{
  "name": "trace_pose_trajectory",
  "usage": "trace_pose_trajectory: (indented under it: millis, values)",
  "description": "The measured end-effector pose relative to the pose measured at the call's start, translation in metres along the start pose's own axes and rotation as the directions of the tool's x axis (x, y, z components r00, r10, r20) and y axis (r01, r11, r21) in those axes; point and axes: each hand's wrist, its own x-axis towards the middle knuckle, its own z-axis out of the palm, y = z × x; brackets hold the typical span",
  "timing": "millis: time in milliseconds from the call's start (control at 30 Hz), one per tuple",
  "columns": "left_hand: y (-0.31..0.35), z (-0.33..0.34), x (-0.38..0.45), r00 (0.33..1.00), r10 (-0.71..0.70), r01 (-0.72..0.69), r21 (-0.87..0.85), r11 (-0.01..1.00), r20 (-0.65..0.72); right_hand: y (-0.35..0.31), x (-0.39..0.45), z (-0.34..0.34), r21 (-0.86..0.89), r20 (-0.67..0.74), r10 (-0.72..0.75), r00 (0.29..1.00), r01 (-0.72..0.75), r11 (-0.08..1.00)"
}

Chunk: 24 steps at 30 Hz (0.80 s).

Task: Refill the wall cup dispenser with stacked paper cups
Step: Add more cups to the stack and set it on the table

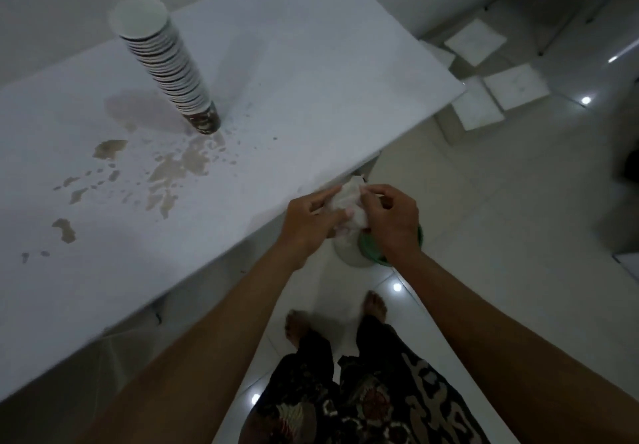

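Note:
A tall stack of paper cups [166, 63] stands upright on the white table [311, 63], brown patterned cup at the bottom, white rims above. Brown liquid [173, 174] is spilled on the tabletop in front of the stack. Beyond the table's near right edge, my left hand [307, 222] and my right hand [390, 219] together grip a crumpled white tissue [349, 205]. Both hands are held over a small bin with a green rim [373, 257] on the floor. No wall dispenser is in view.
The floor is glossy white tile with light reflections. Several white square sheets [484, 80] lie on the floor past the table's right corner. My bare feet [375, 305] stand just behind the bin. A wall runs behind the table.

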Motion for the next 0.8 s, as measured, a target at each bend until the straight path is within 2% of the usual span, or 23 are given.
trace_pose_trajectory:
  millis: [100, 200, 267, 367, 500, 567, 633, 800]
  values:
    - [-0.018, 0.031, 0.016, 0.998, 0.051, -0.047, 0.147, 0.988, -0.021, 0.027, 0.004, -0.035, 0.039, 0.065, 0.045, 0.997, -0.048, 0.998]
    - [-0.038, 0.069, 0.034, 0.994, 0.094, -0.105, 0.338, 0.935, 0.049, 0.065, 0.012, -0.069, -0.011, 0.087, 0.084, 0.993, -0.083, 0.996]
    - [-0.055, 0.093, 0.045, 0.989, 0.079, -0.126, 0.451, 0.884, 0.122, 0.089, 0.018, -0.088, -0.067, 0.04, 0.112, 0.993, -0.109, 0.992]
    - [-0.087, 0.132, 0.065, 0.987, 0.002, -0.085, 0.508, 0.857, 0.161, 0.129, 0.039, -0.119, -0.133, -0.035, 0.152, 0.988, -0.155, 0.979]
    - [-0.125, 0.167, 0.096, 0.953, 0.263, -0.295, 0.656, 0.694, 0.15, 0.173, 0.07, -0.135, -0.126, 0.003, 0.148, 0.989, -0.146, 0.981]
    - [-0.142, 0.184, 0.116, 0.942, 0.307, -0.311, 0.69, 0.654, 0.134, 0.198, 0.088, -0.137, -0.124, 0.044, 0.146, 0.988, -0.139, 0.983]
    - [-0.161, 0.198, 0.14, 0.951, 0.285, -0.287, 0.69, 0.665, 0.121, 0.228, 0.108, -0.138, -0.131, 0.078, 0.14, 0.987, -0.129, 0.983]
    - [-0.209, 0.208, 0.193, 0.987, 0.118, -0.163, 0.68, 0.714, 0.113, 0.296, 0.152, -0.138, -0.187, 0.1, 0.17, 0.98, -0.149, 0.971]
